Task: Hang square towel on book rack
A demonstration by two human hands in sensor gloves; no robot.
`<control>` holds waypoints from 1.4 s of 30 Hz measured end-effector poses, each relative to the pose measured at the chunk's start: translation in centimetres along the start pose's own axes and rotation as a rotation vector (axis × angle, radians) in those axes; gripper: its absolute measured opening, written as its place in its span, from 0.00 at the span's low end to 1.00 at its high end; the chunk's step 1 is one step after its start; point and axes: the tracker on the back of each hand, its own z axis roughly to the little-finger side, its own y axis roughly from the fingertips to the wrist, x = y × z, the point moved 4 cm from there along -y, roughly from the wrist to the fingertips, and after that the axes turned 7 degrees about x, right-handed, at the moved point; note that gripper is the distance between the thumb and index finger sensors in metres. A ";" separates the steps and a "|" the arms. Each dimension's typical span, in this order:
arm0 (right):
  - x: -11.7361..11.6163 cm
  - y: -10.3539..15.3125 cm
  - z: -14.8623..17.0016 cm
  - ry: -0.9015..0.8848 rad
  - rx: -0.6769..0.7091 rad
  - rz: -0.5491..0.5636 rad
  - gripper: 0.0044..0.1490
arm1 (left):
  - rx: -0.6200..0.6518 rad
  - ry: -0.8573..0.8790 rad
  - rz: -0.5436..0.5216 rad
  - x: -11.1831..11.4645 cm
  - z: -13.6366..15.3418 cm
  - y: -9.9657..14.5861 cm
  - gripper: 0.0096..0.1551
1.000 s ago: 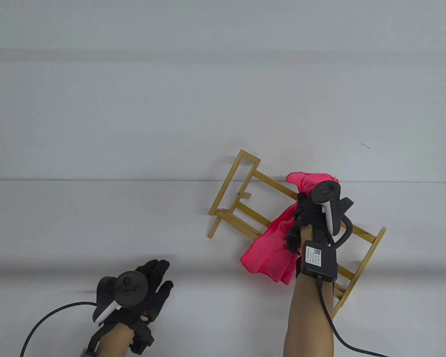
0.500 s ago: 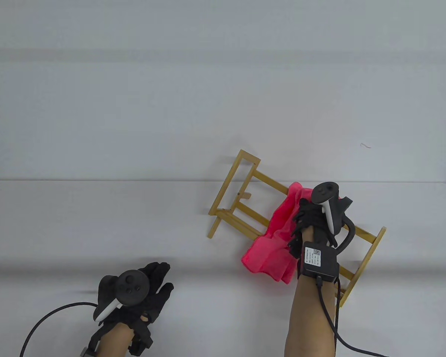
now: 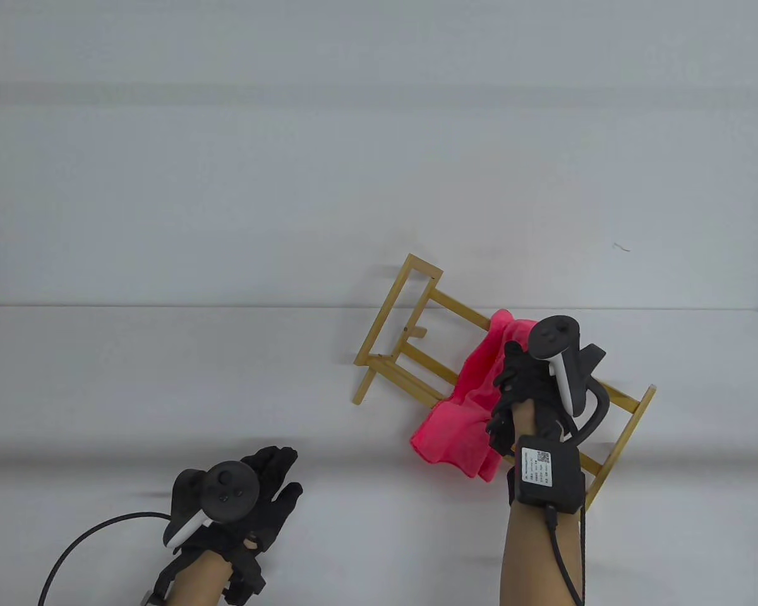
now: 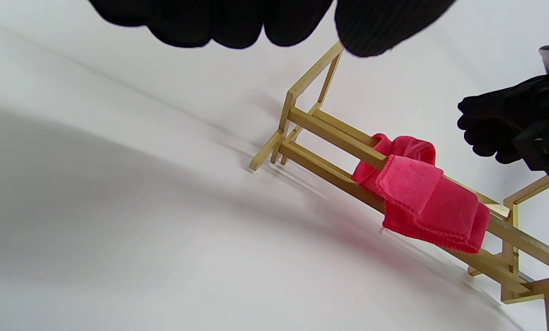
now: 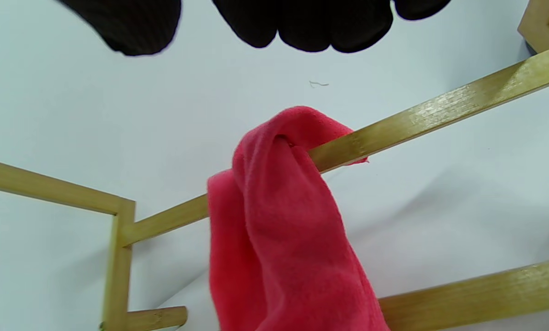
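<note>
Black knit gloves are covering both hands, each with a dark rounded tracker strapped to its back. In the table view the right hand (image 3: 523,394) is hovering right of centre above the rack, fingers loosely curled and holding nothing; the right wrist view is showing its fingertips (image 5: 302,23) apart from the cloth below. The left hand (image 3: 262,489) is lying in the lower left of the frame, fingers spread flat against the pale table (image 3: 164,379) and gripping nothing. Between them, right of centre, the square towel (image 3: 474,404), a fuzzy pink-red cloth with a stitched hem, is draping in bunched folds over the upper rail of the book rack (image 3: 410,328). That rack is a slim frame of yellow square-section wooden bars, sitting diagonally on the smooth white tabletop.
</note>
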 end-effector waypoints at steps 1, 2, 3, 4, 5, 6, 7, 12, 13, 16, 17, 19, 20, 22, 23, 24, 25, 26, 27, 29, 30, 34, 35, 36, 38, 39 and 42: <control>0.1 0.6 -0.3 -0.013 0.021 0.004 0.45 | 0.001 0.005 0.000 0.0 0.0 0.0 0.35; 0.1 1.0 -0.6 -0.029 0.040 -0.001 0.45 | 0.001 0.010 -0.002 0.0 0.0 0.0 0.35; 0.1 1.5 -0.9 -0.042 0.055 -0.002 0.45 | 0.001 0.015 -0.003 0.1 0.0 0.0 0.35; 0.1 2.1 -1.2 -0.053 0.074 -0.003 0.45 | 0.002 0.021 -0.006 0.1 0.0 0.0 0.35; 0.1 2.6 -1.3 -0.059 0.088 -0.003 0.45 | 0.002 0.024 -0.008 0.1 0.0 0.0 0.35; 0.1 3.1 -1.6 -0.069 0.104 -0.008 0.45 | 0.002 0.028 -0.010 0.1 0.0 0.0 0.35; 0.1 3.6 -1.8 -0.077 0.116 -0.009 0.45 | 0.003 0.031 -0.010 0.1 0.0 0.1 0.35; 0.3 6.6 -3.0 -0.106 0.198 -0.004 0.45 | 0.005 0.041 -0.021 0.1 0.1 0.1 0.35; 0.3 7.3 -3.3 -0.114 0.215 -0.004 0.45 | 0.005 0.046 -0.027 0.0 0.1 0.2 0.35; 0.0 9.2 -4.0 -0.133 0.271 0.000 0.45 | 0.004 0.068 -0.041 -0.1 0.3 0.3 0.35; -0.2 9.9 -4.2 -0.136 0.292 -0.003 0.45 | 0.002 0.078 -0.048 -0.1 0.4 0.3 0.35; -0.7 11.2 -4.5 -0.143 0.331 0.000 0.45 | 0.003 0.100 -0.059 -0.1 0.4 0.4 0.35; -1.1 11.9 -4.6 -0.148 0.350 -0.009 0.45 | 0.003 0.107 -0.062 -0.2 0.4 0.4 0.35; -2.1 13.2 -4.5 -0.177 0.384 -0.018 0.44 | 0.006 0.121 -0.071 -0.2 0.4 0.4 0.35; -2.5 13.7 -4.5 -0.180 0.393 -0.028 0.44 | 0.007 0.125 -0.073 -0.1 0.3 0.4 0.35; -2.9 14.1 -4.3 -0.185 0.401 -0.033 0.44 | 0.009 0.129 -0.073 -0.1 0.3 0.4 0.35; -3.5 14.7 -4.1 -0.187 0.414 -0.037 0.44 | 0.011 0.134 -0.073 -0.1 0.3 0.4 0.35; -4.0 15.2 -4.0 -0.188 0.420 -0.044 0.44 | 0.013 0.138 -0.073 0.0 0.3 0.4 0.35; -4.6 15.6 -3.7 -0.184 0.427 -0.057 0.44 | 0.015 0.142 -0.071 0.1 0.2 0.4 0.35; -5.7 16.4 -3.2 -0.189 0.437 -0.078 0.44 | 0.016 0.153 -0.068 0.2 0.2 0.3 0.35; -5.9 16.6 -3.1 -0.190 0.439 -0.082 0.45 | 0.016 0.156 -0.067 0.2 0.2 0.3 0.35; -7.9 17.1 -1.7 -0.225 0.456 -0.095 0.44 | 0.011 0.182 -0.065 0.3 0.3 0.4 0.35; -8.3 17.2 -1.5 -0.235 0.457 -0.101 0.44 | 0.009 0.189 -0.066 0.4 0.3 0.4 0.35; -8.9 17.1 -1.2 -0.244 0.462 -0.133 0.45 | 0.007 0.201 -0.067 0.4 0.4 0.4 0.35; -9.7 17.2 -0.9 -0.249 0.473 -0.181 0.45 | 0.004 0.222 -0.059 0.6 0.6 0.5 0.35; -10.1 17.1 -0.5 -0.248 0.472 -0.186 0.45 | 0.009 0.242 -0.052 0.8 0.8 0.5 0.35; -11.5 17.1 0.1 -0.285 0.493 -0.263 0.46 | 0.005 0.310 -0.036 1.2 1.2 0.7 0.35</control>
